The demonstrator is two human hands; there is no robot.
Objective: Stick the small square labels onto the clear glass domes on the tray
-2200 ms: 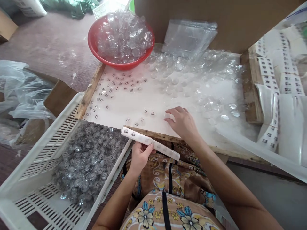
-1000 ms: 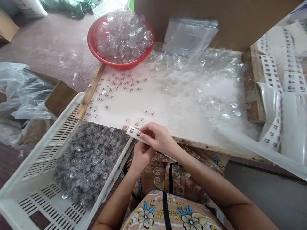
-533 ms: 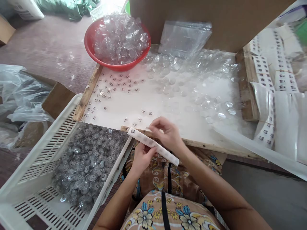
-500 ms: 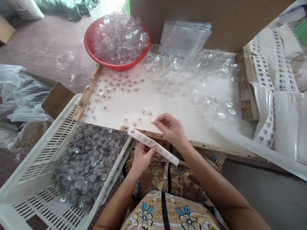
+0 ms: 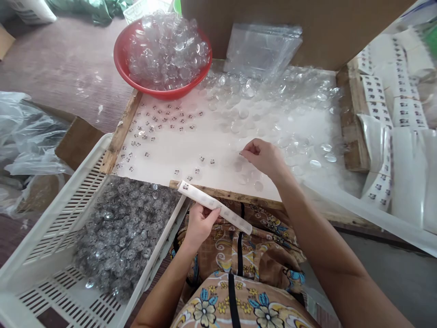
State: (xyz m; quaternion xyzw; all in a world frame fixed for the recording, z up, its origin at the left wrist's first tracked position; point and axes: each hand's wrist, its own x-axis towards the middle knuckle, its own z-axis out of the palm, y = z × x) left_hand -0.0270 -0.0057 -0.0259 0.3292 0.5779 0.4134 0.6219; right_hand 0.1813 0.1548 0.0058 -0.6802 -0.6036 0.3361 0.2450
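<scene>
My left hand (image 5: 202,224) pinches a white sticker strip (image 5: 235,220) near its middle, low over the front wooden edge; one dark printed sticker shows at its left end. My right hand (image 5: 261,157) is closed in a pinch above the white board (image 5: 170,150), with something tiny and dark at the fingertips, too small to name. Clear round discs (image 5: 258,186) lie around and beyond it. On the board's left part are several discs with small dark prints (image 5: 212,161).
A red bowl (image 5: 164,94) heaped with clear discs stands at the back left. The white crate (image 5: 25,248) at left holds many printed discs. Rolled sticker strips (image 5: 406,111) lie at right, beyond a wooden rail (image 5: 353,136). A cardboard box (image 5: 327,36) rises behind.
My right hand has moved up and to the right, from near the front wooden edge to over the clear discs. My left hand still holds the strip in nearly the same place.
</scene>
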